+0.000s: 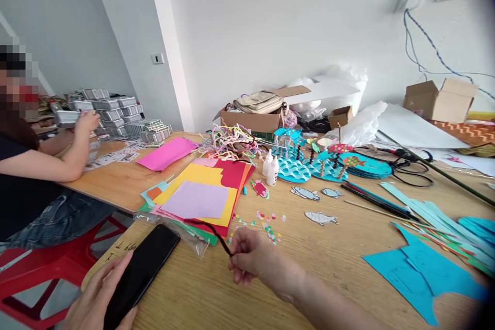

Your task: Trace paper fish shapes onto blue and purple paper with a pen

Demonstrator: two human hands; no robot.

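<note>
My right hand [251, 258] pinches one end of a dark brown pipe cleaner [214, 231]. The strip bends away to the left, over the front edge of a stack of coloured paper [195, 198]. At the lower left, my left hand [96, 296] is wrapped round a black phone [143, 268] with a dark screen. Small paper dots [270, 221] are scattered just beyond my right hand. Further off lie paper fish cut-outs, among them a red one [260, 189] and a grey one [320, 217].
Two white glue bottles [272, 171] stand before a tangle of pipe cleaners [232, 142]. Blue wave-shaped paper models [325, 167] are behind. Blue paper scraps [421, 268] lie right. At left, another person's hand [88, 121] is by stacked card packs [112, 111]; a red stool [54, 268] stands below.
</note>
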